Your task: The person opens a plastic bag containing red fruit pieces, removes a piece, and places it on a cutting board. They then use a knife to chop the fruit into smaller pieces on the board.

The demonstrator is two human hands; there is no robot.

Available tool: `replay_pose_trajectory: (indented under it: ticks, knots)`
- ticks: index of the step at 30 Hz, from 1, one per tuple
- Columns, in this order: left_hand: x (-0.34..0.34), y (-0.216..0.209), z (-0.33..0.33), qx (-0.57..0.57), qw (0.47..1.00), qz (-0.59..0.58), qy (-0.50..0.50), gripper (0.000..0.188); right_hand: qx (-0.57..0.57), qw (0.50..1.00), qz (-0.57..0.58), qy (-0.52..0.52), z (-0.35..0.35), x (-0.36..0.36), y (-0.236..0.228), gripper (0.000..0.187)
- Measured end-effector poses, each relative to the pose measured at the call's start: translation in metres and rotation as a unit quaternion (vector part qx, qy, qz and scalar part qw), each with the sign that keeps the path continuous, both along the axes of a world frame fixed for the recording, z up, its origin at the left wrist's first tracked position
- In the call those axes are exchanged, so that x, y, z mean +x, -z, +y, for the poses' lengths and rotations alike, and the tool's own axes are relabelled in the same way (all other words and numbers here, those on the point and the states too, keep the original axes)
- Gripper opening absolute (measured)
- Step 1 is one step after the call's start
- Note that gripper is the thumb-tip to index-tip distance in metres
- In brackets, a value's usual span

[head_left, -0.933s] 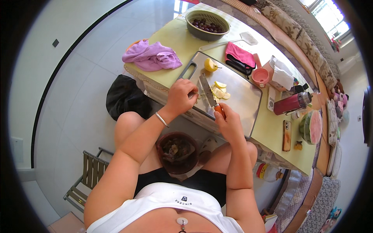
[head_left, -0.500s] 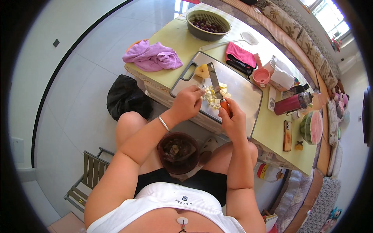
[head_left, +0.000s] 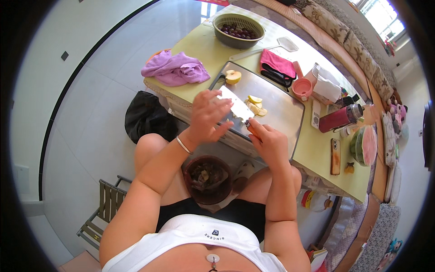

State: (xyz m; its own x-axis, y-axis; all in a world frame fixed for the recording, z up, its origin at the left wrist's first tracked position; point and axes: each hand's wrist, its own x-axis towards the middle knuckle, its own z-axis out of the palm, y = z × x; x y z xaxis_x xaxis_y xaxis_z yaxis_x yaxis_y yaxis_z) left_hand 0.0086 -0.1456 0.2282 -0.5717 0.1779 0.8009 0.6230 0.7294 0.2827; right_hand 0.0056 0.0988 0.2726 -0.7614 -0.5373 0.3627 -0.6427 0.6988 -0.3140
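My right hand (head_left: 272, 143) grips the orange handle of a kitchen knife (head_left: 236, 105), its broad blade turned flat and slanting toward the far left over the metal cutting board (head_left: 283, 106). Beside the blade's left edge my left hand (head_left: 206, 119) hovers with its fingers spread, holding nothing. A few pale bits show at the blade's near edge; what else lies beneath is hidden. Just beyond the blade rest several apple slices (head_left: 256, 104). A cut piece of apple (head_left: 233, 77) sits near the board's far left corner, by its handle slot.
Between my knees stands a dark red bin (head_left: 207, 199) with scraps inside. A purple cloth (head_left: 174, 68) and a colander of dark round fruit (head_left: 239, 31) lie beyond the board. To the right are a pink cup (head_left: 302, 88), flask (head_left: 340, 119), phone (head_left: 335, 156) and cut watermelon (head_left: 364, 145).
My left hand has gone from closed fingers to spread ones. The knife has swung left and flattened, nearer the board's front edge. The pile of chopped bits no longer shows in the board's middle.
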Motion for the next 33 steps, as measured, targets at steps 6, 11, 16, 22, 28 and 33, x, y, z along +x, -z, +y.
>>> replay_pose_trajectory:
  ticks: [6,11,16,22,28,33]
  knots:
    - [-0.006,0.011,0.013,-0.043,0.994,-0.104,-0.010,0.070,0.061,0.998,0.002,-0.021,0.016,0.005,-0.019,0.035]
    - [-0.020,0.022,0.008,0.071,0.992,-0.088,-0.047,0.056,-0.129,0.979,-0.133,0.083,0.047,0.004,-0.025,0.034]
    - [-0.028,0.024,0.022,0.042,0.996,-0.070,-0.031,0.031,-0.207,0.937,-0.236,0.154,0.076,-0.004,-0.016,0.029]
    - [-0.037,0.012,0.045,0.045,0.991,-0.124,-0.037,0.028,-0.180,0.929,-0.279,0.164,0.081,0.001,-0.029,0.026]
    - [-0.049,0.021,0.062,0.014,0.989,-0.134,-0.058,0.035,-0.129,0.936,-0.271,0.183,0.091,0.004,-0.034,0.025]
    - [-0.050,0.022,0.067,-0.003,0.981,-0.179,-0.070,0.041,-0.126,0.942,-0.258,0.173,0.090,0.004,-0.031,0.026]
